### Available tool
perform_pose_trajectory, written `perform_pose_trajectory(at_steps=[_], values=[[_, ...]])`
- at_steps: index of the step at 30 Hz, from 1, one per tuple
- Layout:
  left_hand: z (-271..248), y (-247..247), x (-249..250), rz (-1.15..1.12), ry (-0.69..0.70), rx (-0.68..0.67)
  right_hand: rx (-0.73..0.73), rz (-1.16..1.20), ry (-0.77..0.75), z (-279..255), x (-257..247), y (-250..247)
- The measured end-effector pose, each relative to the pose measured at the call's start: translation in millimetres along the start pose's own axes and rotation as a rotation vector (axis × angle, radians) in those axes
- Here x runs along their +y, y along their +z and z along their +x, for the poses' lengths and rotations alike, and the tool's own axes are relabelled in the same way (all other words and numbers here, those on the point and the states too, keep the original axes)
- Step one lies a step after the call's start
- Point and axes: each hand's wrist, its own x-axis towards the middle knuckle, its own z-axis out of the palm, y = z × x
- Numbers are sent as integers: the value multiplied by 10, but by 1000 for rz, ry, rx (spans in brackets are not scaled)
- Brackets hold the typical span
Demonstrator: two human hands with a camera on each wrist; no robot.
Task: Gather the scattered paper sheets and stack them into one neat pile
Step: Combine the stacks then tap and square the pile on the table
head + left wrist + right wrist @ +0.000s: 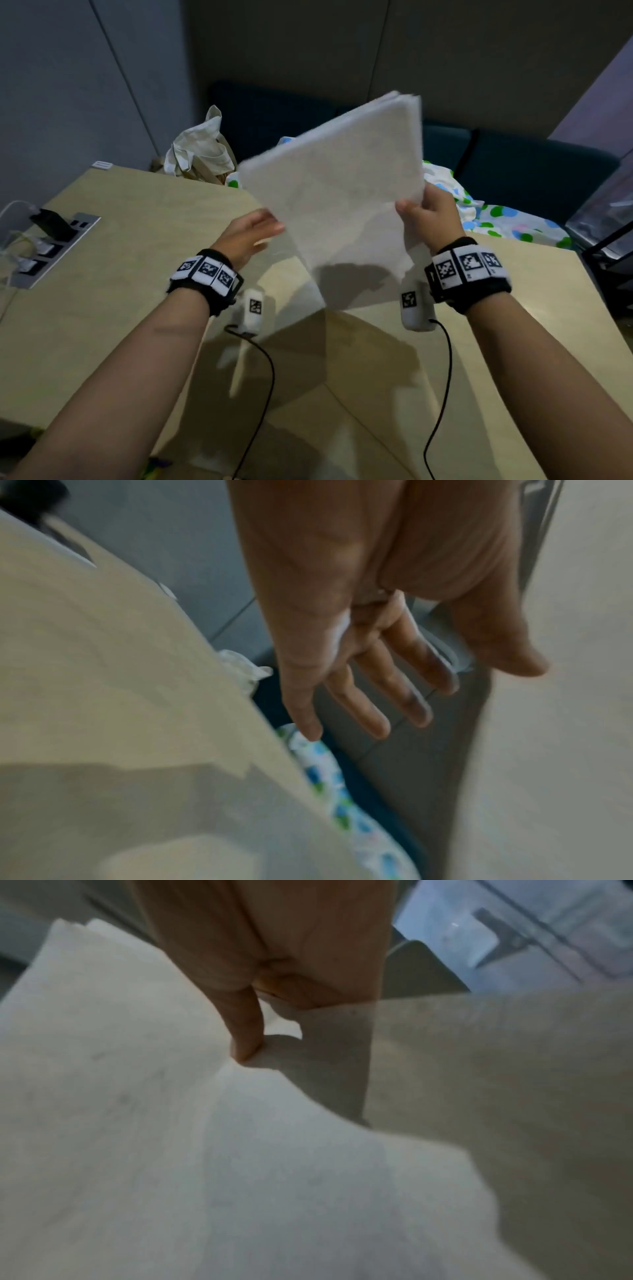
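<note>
A bundle of white paper sheets [337, 192] is held up in the air above the table, tilted, its top edges fanned and blurred. My right hand [426, 216] pinches its right edge, thumb on the near face, fingers behind; the right wrist view shows the thumb [245, 1031] pressed on the paper sheets [137, 1123]. My left hand [250, 234] is beside the bundle's left edge with fingers straight and spread [377, 696], holding nothing. Whether it touches the paper I cannot tell.
The light wooden table [137, 274] lies below, with a power socket panel [51, 246] and plugged cables at the left. Beyond the far edge lie a crumpled cloth bag [198, 147] and a dotted fabric [496, 219] on a dark blue sofa [531, 164].
</note>
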Motion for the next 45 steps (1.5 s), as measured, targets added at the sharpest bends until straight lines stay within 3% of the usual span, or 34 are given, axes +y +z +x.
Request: perform_pose_trajectory(at_steps=[2,6,10,14,18,24,27,30,35,38,42,45], values=[[30,185,200,-37,89,-8,21,219,63,-82,114,53],[50,486,417,23,294,136,113,456,134,-260,287,197],[7,648,253,52,355,151,198,551,203,-461,422,351],[-22,713,65,59,284,248,189,397,145,-560,375,420],[-36,659,240,-77,261,262,312,320,70,-449,118,344],[48,552,544,-119,307,187,399,43,-258,-266,-325,220],[83,580,603,-116,298,169,336,-203,-364,-189,-428,206],[133,574,585,-140,270,175,286,-372,-354,-188,-429,211],[142,555,576,-173,227,131,355,-501,-346,-279,-370,248],[115,560,593,-171,229,117,416,-808,-356,-313,-481,306],[56,577,614,-163,239,81,99,-1091,-578,-313,-724,470],[42,562,639,-99,240,93,-199,-1088,-559,-269,-838,617]])
